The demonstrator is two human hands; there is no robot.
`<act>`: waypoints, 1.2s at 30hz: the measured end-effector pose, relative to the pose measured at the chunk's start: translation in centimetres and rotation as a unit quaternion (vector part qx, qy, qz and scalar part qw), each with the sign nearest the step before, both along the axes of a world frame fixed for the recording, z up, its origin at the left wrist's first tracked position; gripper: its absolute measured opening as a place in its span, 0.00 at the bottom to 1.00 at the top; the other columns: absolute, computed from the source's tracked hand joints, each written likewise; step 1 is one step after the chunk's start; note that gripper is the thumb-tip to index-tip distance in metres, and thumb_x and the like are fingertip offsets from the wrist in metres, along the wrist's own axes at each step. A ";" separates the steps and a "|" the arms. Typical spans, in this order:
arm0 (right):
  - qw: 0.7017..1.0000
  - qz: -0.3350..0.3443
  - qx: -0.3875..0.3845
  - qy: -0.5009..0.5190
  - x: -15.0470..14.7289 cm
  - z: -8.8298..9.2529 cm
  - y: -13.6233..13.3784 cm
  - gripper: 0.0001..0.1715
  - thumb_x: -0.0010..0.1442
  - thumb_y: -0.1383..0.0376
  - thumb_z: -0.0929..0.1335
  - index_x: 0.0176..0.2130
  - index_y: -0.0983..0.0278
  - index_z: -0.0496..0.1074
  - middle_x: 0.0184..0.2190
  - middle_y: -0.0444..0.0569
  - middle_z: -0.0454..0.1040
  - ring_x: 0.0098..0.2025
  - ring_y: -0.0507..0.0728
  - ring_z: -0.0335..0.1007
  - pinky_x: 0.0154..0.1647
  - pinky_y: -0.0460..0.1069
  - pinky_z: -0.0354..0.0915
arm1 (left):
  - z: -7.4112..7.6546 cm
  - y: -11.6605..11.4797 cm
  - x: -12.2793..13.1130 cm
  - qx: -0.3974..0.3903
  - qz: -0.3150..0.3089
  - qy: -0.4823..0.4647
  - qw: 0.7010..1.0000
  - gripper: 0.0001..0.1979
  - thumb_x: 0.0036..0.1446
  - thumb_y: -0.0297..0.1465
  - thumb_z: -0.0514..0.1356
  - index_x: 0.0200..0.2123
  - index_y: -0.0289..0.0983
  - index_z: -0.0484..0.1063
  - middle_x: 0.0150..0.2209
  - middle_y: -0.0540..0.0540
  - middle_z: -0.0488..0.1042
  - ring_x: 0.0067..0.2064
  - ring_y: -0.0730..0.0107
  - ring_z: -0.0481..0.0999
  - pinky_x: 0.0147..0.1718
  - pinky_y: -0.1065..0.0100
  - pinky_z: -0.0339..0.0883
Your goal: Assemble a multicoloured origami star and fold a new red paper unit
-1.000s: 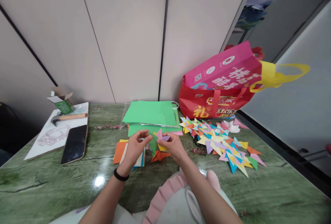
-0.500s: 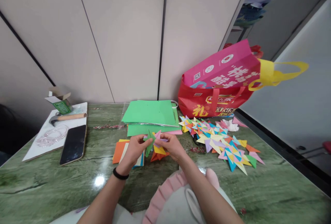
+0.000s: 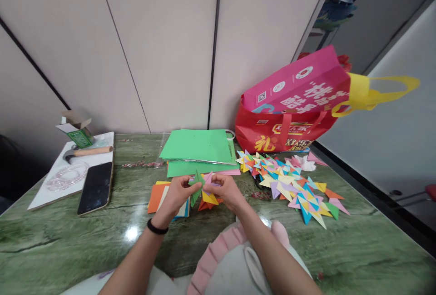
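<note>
My left hand point(image 3: 176, 196) and my right hand point(image 3: 227, 191) meet over the green marble table point(image 3: 68, 240), both pinching a folded paper star point(image 3: 204, 190) with green, pink, yellow and orange points. The star sits just above a small stack of coloured paper squares point(image 3: 160, 197), orange on top. My left wrist wears a black band. Behind the hands lies a stack of green paper sheets point(image 3: 199, 147).
A heap of several finished multicoloured paper stars point(image 3: 293, 183) spreads to the right. Behind it stands a red bag point(image 3: 282, 133) with a pink bag point(image 3: 299, 86) on top. At left: a phone point(image 3: 96, 187), a hammer point(image 3: 86, 152), a small green box point(image 3: 76, 131) on a white board.
The hands turned the star slightly; its green point swung down toward the left hand. The view shifted a little upward.
</note>
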State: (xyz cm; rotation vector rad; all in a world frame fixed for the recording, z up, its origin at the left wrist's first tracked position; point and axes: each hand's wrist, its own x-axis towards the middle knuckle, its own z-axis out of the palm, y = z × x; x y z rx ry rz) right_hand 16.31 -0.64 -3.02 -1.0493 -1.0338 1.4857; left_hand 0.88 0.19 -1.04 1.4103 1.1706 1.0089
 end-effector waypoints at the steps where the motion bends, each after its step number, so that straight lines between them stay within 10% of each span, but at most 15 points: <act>1: 1.000 0.007 0.001 -0.003 0.0 0.0 0.0 0.19 0.32 0.59 0.76 0.24 0.66 0.72 0.20 0.42 0.72 0.22 0.50 0.65 0.26 0.46 0.61 | 0.0 0.0 0.0 0.002 -0.005 0.006 1.000 0.13 0.40 0.38 0.63 0.19 0.33 0.68 0.17 0.54 0.62 0.21 0.77 0.59 0.21 0.74 0.52; 14: 0.985 -0.167 -0.030 0.044 4.7 -0.7 2.5 0.21 0.30 0.59 0.77 0.26 0.66 0.72 0.23 0.45 0.75 0.24 0.53 0.69 0.28 0.48 0.64 | -1.7 0.9 0.3 0.045 0.039 0.083 0.995 0.07 0.40 0.33 0.63 0.24 0.35 0.72 0.22 0.48 0.73 0.25 0.68 0.70 0.26 0.69 0.63; 25: 0.983 -0.036 -0.166 0.061 4.0 -2.8 2.9 0.22 0.27 0.60 0.78 0.21 0.66 0.68 0.16 0.42 0.71 0.18 0.50 0.66 0.19 0.45 0.62 | -4.5 1.4 0.5 0.003 -0.006 0.139 0.990 0.07 0.40 0.32 0.59 0.26 0.36 0.69 0.23 0.48 0.72 0.24 0.68 0.71 0.22 0.69 0.62; 36: 0.985 -0.103 -0.116 0.076 3.3 -4.1 4.3 0.20 0.30 0.60 0.77 0.26 0.65 0.71 0.20 0.43 0.73 0.23 0.52 0.69 0.24 0.46 0.63 | -3.8 1.5 0.6 -0.074 -0.012 0.069 0.995 0.08 0.43 0.34 0.58 0.25 0.35 0.67 0.14 0.52 0.68 0.16 0.71 0.68 0.16 0.71 0.62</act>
